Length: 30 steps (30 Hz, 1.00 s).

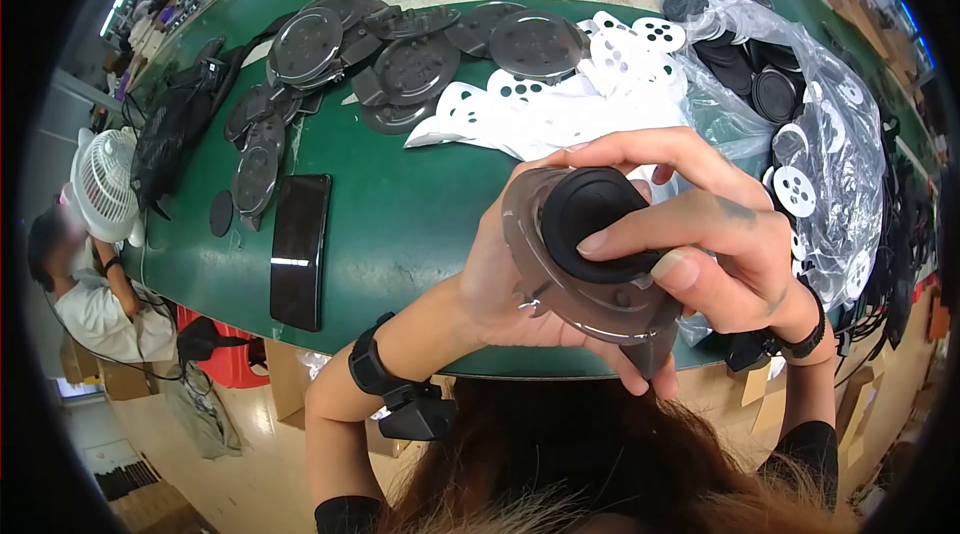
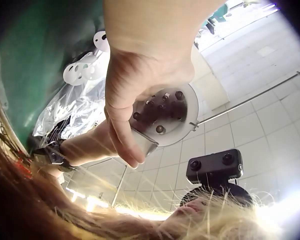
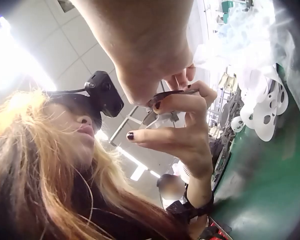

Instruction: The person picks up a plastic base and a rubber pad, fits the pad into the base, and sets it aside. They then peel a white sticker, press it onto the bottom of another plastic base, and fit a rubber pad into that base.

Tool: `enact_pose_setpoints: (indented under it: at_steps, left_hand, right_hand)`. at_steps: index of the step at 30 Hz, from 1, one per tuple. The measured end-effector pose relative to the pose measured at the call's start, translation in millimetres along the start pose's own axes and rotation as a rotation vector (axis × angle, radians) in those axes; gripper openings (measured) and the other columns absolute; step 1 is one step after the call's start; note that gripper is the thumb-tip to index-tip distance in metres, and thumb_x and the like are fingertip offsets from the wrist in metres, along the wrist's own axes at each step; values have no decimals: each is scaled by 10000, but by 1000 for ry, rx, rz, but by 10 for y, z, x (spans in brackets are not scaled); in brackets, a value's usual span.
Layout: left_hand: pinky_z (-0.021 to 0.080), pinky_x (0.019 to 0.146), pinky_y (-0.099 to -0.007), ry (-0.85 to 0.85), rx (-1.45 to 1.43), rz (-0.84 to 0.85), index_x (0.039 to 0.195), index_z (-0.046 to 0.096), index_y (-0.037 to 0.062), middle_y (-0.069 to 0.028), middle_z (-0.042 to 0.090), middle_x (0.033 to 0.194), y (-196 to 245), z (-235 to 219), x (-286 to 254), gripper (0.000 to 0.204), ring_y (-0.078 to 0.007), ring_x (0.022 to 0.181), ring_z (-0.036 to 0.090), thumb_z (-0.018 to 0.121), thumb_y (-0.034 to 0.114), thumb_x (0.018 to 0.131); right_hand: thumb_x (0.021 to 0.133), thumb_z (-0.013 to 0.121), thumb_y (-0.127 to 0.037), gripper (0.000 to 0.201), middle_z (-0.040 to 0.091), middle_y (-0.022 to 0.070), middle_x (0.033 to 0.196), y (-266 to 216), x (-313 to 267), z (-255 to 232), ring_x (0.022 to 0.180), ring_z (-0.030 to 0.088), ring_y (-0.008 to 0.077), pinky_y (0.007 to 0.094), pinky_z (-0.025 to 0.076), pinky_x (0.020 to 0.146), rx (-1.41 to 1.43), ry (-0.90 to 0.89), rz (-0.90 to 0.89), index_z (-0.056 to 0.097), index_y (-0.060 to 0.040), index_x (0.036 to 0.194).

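Observation:
In the head view my left hand (image 1: 490, 284) holds a translucent grey round plastic part (image 1: 530, 224) from below, close in front of my body. This part has a pointed tab at its lower edge. A black round pad (image 1: 590, 204) lies against its upper face, pinched between the thumb and fingers of my right hand (image 1: 735, 244). From the left wrist, the underside of the plastic part (image 2: 190, 107) shows several dark round pegs coming through holes. In the right wrist view the left hand's (image 3: 187, 127) fingers grip the part's edge, and my right hand (image 3: 150, 70) covers much of it.
Several similar grey plastic parts (image 1: 415, 69) lie along the green table (image 1: 390, 194). White perforated discs (image 1: 630, 64) are piled at the middle. A clear plastic bag (image 1: 840, 164) at right holds black pads and white discs. A phone (image 1: 300, 252) and white fan (image 1: 103, 184) are left.

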<state>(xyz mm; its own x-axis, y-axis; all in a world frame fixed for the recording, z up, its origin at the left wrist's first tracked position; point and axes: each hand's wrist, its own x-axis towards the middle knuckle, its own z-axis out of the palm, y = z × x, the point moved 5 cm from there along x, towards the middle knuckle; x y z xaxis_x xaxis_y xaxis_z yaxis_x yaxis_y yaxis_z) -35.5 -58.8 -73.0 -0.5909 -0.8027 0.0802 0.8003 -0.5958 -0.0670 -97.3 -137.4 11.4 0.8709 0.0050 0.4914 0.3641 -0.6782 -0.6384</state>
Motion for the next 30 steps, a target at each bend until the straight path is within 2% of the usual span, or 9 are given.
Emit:
enact_pose_setpoints:
  at_steps: [7, 9, 14, 16, 20, 22, 23, 26, 30]
  left_hand:
    - [470, 741, -633, -19, -91, -1, 1177, 456, 95, -259, 503, 1131, -10, -23, 2, 674, -521, 955, 524, 229, 635, 843]
    - [472, 731, -636, -39, -104, 22, 1175, 458, 104, -242, 511, 1124, -16, -17, -1, 663, -504, 957, 532, 235, 633, 844]
    - [477, 677, -647, 38, 0, 125, 1162, 466, 103, -194, 537, 1081, 42, -25, -25, 636, -437, 933, 566, 260, 618, 853]
    - [494, 684, -609, 113, 70, 123, 1146, 477, 86, -173, 546, 1060, 63, -11, -38, 625, -398, 911, 575, 267, 602, 863]
    - [518, 695, -551, 226, 180, 123, 1123, 495, 62, -141, 559, 1027, 78, 54, -50, 610, -339, 878, 588, 277, 577, 878]
    - [553, 705, -366, 260, 199, 371, 1067, 542, -2, -134, 620, 955, 168, 95, -72, 473, -250, 810, 633, 349, 407, 928]
    - [526, 748, -289, 236, 252, 411, 1078, 545, 4, -126, 625, 961, 199, 21, -108, 485, -208, 817, 629, 328, 412, 934]
    - [504, 735, -338, 384, 363, 406, 1055, 548, 64, -84, 574, 991, 247, 2, -143, 574, -194, 849, 579, 322, 564, 883]
    - [508, 727, -349, 388, 378, 377, 1055, 547, 71, -82, 575, 988, 242, 65, -171, 556, -195, 854, 579, 325, 553, 888]
  right_hand:
    - [814, 453, -197, 292, 515, 299, 1131, 15, -25, 15, 981, 556, 367, 374, 421, 816, 55, 69, -47, 665, -12, 891]
    - [823, 471, -227, 282, 500, 295, 1153, -15, 1, -4, 1012, 530, 373, 408, 412, 859, -77, -100, 26, 679, -53, 900]
    - [849, 504, -309, 291, 500, 263, 1173, -16, -25, 13, 1050, 505, 366, 418, 409, 867, -93, -139, 7, 684, -95, 928]
    - [851, 515, -335, 300, 503, 251, 1178, -5, -26, 18, 1051, 505, 363, 417, 410, 864, -114, -161, 2, 683, -103, 938]
    - [828, 541, -363, 334, 539, 188, 1164, -37, -66, 59, 1075, 503, 347, 393, 411, 850, -320, -171, -258, 665, -95, 983]
    - [817, 549, -379, 359, 556, 170, 1150, -67, -101, 77, 1079, 507, 336, 382, 411, 849, -351, -188, -326, 659, -86, 994]
    - [805, 557, -398, 390, 570, 156, 1134, -87, -115, 87, 1077, 515, 321, 369, 412, 843, -337, -199, -312, 652, -75, 1002]
    - [756, 587, -450, 479, 594, 139, 1104, -105, -96, 76, 1059, 537, 291, 350, 421, 839, -288, -210, -272, 638, -54, 1022]
    - [732, 612, -450, 478, 581, 118, 1127, -96, -112, 125, 1070, 526, 302, 375, 427, 854, -337, -176, -281, 635, -92, 1046]
